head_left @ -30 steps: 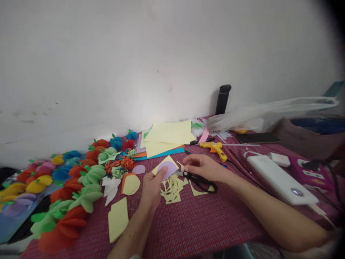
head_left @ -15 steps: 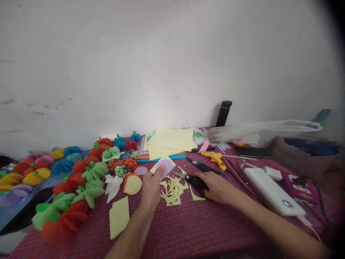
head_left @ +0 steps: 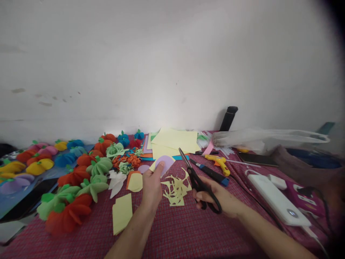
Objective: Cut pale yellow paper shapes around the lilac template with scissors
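Between thumb and fingers, my left hand [head_left: 153, 178] pinches a rounded purple piece [head_left: 165, 163] laid over a pale yellow sheet. My right hand [head_left: 208, 194] is closed on black-handled scissors [head_left: 198, 183], whose blades point up and away, nearly together. Below and between the hands lies a heap of curled yellow offcuts [head_left: 175, 190]. Left of my left hand are a rounded yellow piece [head_left: 135, 182] on an orange one, a purple disc [head_left: 143, 168] and a stack of yellow rectangles [head_left: 122, 213].
Felt pumpkins [head_left: 75, 176] in several colours crowd the left side. Yellow sheets [head_left: 175, 142] lie at the back. To the right are a craft knife [head_left: 210, 172], a yellow glue gun [head_left: 219, 162], a phone [head_left: 257, 159], a white power bank [head_left: 277, 198] and a black bottle [head_left: 228, 118].
My right hand has lifted the scissors off the table, turning their blades upward. My left hand keeps its pinch on the purple and yellow pieces. The view has shifted slightly.
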The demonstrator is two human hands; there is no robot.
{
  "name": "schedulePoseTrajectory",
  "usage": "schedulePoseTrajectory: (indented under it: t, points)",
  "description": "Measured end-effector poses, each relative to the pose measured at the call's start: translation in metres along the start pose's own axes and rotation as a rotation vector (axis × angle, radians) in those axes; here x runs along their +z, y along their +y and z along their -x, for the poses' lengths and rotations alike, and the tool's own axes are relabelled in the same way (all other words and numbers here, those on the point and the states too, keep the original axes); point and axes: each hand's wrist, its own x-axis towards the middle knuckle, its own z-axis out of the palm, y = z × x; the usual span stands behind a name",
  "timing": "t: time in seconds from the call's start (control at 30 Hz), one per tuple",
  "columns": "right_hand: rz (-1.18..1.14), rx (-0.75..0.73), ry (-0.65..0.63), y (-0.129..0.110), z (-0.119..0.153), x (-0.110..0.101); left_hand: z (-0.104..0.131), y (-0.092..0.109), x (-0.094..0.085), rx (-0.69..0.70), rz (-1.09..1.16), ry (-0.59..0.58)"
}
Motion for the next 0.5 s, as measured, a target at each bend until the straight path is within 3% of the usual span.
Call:
schedulePoseTrajectory:
  t: [0.17,0.5]
  points:
    - [-0.179,-0.108,0.013,0.011,-0.004,0.012,-0.002,-0.003,-0.003,-0.011,-0.014,0.038]
    - [-0.020,-0.121,-0.024,0.009,-0.012,0.021,0.000,-0.002,0.000,-0.021,-0.002,0.045]
